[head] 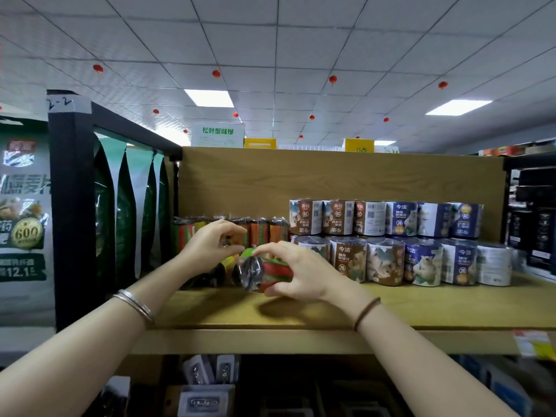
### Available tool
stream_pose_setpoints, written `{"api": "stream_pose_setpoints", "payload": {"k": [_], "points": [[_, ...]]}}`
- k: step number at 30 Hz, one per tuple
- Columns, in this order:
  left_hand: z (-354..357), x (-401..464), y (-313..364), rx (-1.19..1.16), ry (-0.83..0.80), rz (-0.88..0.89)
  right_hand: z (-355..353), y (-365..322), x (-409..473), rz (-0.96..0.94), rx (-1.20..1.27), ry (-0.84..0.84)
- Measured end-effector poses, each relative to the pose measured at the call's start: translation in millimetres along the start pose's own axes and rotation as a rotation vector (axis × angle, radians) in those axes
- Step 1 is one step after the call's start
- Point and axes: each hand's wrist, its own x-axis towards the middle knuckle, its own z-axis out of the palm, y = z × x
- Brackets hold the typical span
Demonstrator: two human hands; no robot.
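Note:
My right hand (pixel 296 273) grips a red and green roll pack (pixel 272 273) wrapped in clear plastic, held on its side just above the wooden shelf (pixel 421 308). My left hand (pixel 210 245) pinches the top of another wrapped roll (pixel 228 240) at the front of a row of similar red, green and orange rolls (pixel 261 231) standing against the back board. More dark rolls lie under my left hand, partly hidden.
Two stacked rows of paper-labelled rolls (pixel 391 260) with bear pictures fill the right of the shelf. A black post (pixel 73 206) and green bags (pixel 126 212) stand at the left. Boxed goods (pixel 204 389) sit on the shelf below.

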Motion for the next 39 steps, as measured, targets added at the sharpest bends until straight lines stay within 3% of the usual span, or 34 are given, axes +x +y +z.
{"api": "stream_pose_setpoints", "payload": {"k": [11, 19, 25, 30, 36, 39], "points": [[30, 24, 36, -0.030, -0.242, 0.117, -30, 52, -37, 0.262, 0.197, 0.247], [47, 30, 47, 0.170, -0.405, 0.095, -37, 74, -46, 0.314, 0.196, 0.308], [41, 44, 44, 0.165, -0.372, 0.084, -39, 77, -45, 0.298, 0.187, 0.309], [37, 67, 35, 0.048, -0.202, -0.098, -36, 80, -42, 0.307, 0.205, 0.324], [51, 91, 35, 0.250, -0.005, -0.106, -35, 80, -34, 0.281, 0.213, 0.340], [54, 99, 29, 0.366, -0.047, -0.045, -31, 78, -28, 0.242, 0.213, 0.335]]}}
